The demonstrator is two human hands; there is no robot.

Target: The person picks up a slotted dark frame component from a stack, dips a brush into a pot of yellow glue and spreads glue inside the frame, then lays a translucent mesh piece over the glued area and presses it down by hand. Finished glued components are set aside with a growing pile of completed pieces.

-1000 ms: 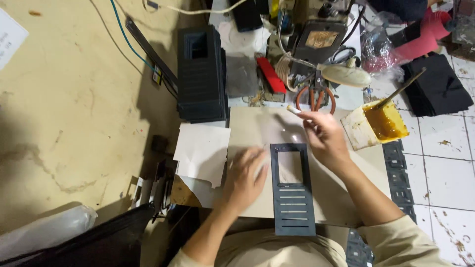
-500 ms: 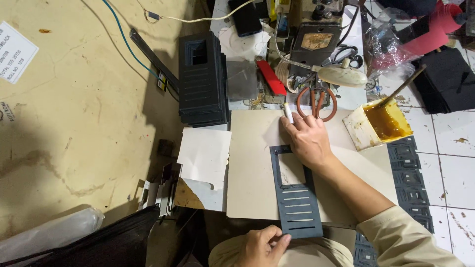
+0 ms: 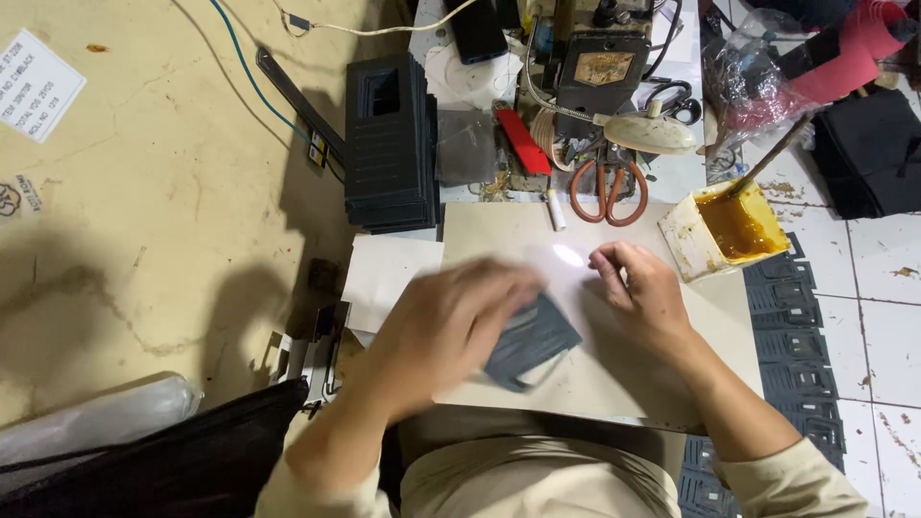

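Dark grey slotted panel piece (image 3: 531, 338) lies tilted on the beige cardboard sheet (image 3: 614, 374), blurred, partly under our left hand (image 3: 451, 326), whose fingers curl over its edge; whether they grip it we cannot tell. Our right hand (image 3: 645, 293) rests loosely open on the sheet just beside it. Beyond sit orange-handled scissors (image 3: 602, 192), a yellow glue tub (image 3: 724, 225) and a stack of black panels (image 3: 389, 144).
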